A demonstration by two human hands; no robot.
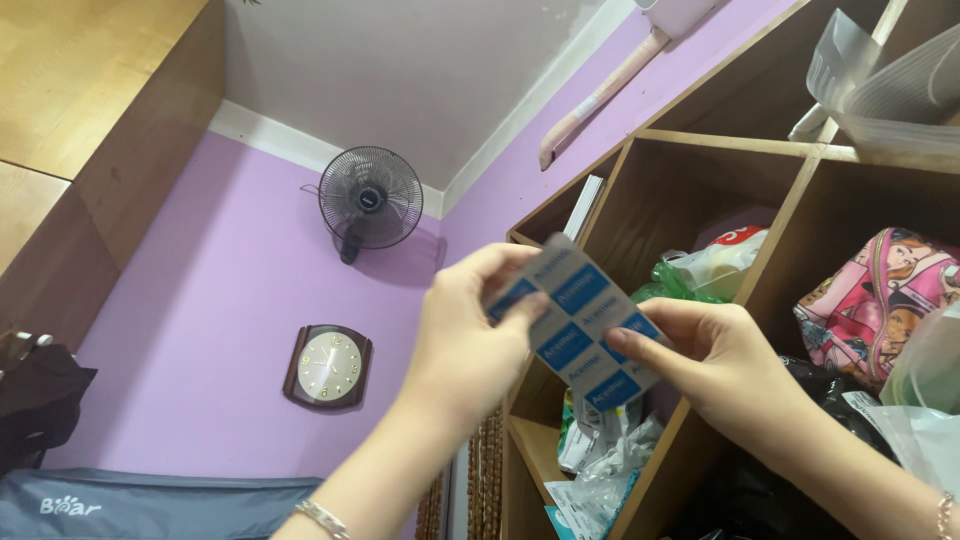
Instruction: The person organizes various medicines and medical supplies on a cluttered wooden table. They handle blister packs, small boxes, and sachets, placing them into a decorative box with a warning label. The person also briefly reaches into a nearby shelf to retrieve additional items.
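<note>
A silvery blister strip [578, 322] with blue label patches was held up in the air between both hands, in front of a wooden shelf unit [720, 145]. It sat tilted, upper end toward the top left, lower end toward the bottom right.

Left hand [470, 335] pinched the strip's upper-left part: thumb across the front face, other fingers behind it. Right hand [715, 365] pinched the lower-right edge, thumb laid on the face, fingers curled below. Held from opposite ends like that, the strip stayed flat and faced the camera, probably so its face could be looked over. A thin bracelet [322, 518] showed on the left wrist.

Behind the strip, the shelf compartments were crowded. One held a green bag [668, 283] and white plastic bags. The compartment to the right held a pink cartoon-print bag [885, 300], with a black bag [820, 385] below it. The lower compartment held crumpled packets [600, 455]. Clear plastic [880, 90] sat on the top level.

On the purple wall [200, 320] to the left hung a black fan [370, 198], and below it a round clock [328, 366] in a dark frame. A grey case [150, 505] lay along the bottom left edge.
</note>
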